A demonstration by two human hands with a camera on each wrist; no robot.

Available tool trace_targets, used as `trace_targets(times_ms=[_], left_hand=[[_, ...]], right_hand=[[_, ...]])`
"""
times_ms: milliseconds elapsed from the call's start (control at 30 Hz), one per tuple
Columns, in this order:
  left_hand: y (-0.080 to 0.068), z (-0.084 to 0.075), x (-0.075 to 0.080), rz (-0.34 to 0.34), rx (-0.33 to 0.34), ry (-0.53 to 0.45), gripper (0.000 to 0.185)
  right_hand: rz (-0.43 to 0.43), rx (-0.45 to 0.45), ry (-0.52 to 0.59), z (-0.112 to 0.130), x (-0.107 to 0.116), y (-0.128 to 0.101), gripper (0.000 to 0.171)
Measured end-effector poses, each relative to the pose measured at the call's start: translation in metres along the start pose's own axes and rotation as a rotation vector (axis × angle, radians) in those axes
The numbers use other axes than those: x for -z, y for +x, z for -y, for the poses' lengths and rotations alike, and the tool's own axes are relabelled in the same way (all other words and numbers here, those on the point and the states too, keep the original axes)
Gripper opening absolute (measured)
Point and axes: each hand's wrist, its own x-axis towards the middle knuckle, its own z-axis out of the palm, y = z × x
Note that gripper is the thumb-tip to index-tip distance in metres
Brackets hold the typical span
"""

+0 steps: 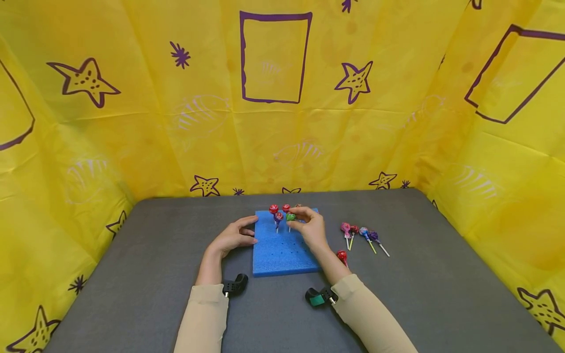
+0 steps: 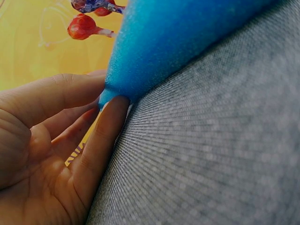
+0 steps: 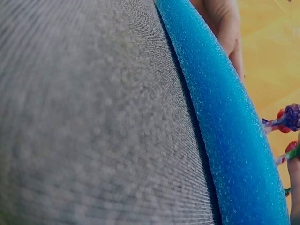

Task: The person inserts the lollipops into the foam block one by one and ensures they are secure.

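A blue foam block (image 1: 282,247) with rows of holes lies on the grey table (image 1: 145,274). Two red lollipops (image 1: 273,209), a purple one (image 1: 278,216) and a green lollipop (image 1: 290,216) stand in its far end. My right hand (image 1: 296,218) pinches the green lollipop over the foam. My left hand (image 1: 249,231) rests against the foam's left edge, thumb near the far corner and fingers fairly straight along the side. The left wrist view shows thumb and finger (image 2: 103,136) touching the foam (image 2: 178,42). The right wrist view shows the foam's edge (image 3: 225,131) and the purple lollipop (image 3: 290,117).
Several loose lollipops (image 1: 364,233) lie on the table right of the foam, and a red one (image 1: 342,255) lies beside my right wrist. Yellow cloth walls (image 1: 273,122) with purple stars close in the table at the back and both sides.
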Motion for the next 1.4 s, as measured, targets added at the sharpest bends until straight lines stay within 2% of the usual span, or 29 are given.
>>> trace_targets(times_ms=[400, 633, 733, 933, 1133, 1233, 1400], left_hand=[[0.0, 0.001, -0.001, 0.002, 0.004, -0.002, 0.071], [0.0, 0.001, 0.0, 0.0, -0.002, 0.002, 0.071], [0.0, 0.001, -0.001, 0.001, -0.001, -0.006, 0.071], [0.001, 0.002, 0.0, 0.012, -0.011, 0.002, 0.072], [0.001, 0.002, 0.001, 0.029, -0.023, -0.002, 0.073], [0.002, 0.003, 0.001, 0.035, -0.025, -0.004, 0.073], [0.002, 0.003, 0.0, 0.023, -0.013, -0.002, 0.073]], right_hand=[[0.022, -0.008, -0.051, 0.003, 0.0, -0.002, 0.034], [-0.01, -0.029, -0.058, -0.029, -0.002, 0.011, 0.034], [-0.02, -0.017, -0.056, -0.034, -0.002, 0.013, 0.033], [-0.003, 0.008, -0.035, -0.028, -0.001, 0.01, 0.032], [0.023, -0.018, -0.046, -0.019, 0.001, 0.007, 0.036], [0.005, -0.019, -0.029, -0.03, 0.0, 0.011, 0.036], [-0.023, 0.002, -0.031, -0.031, 0.001, 0.011, 0.032]])
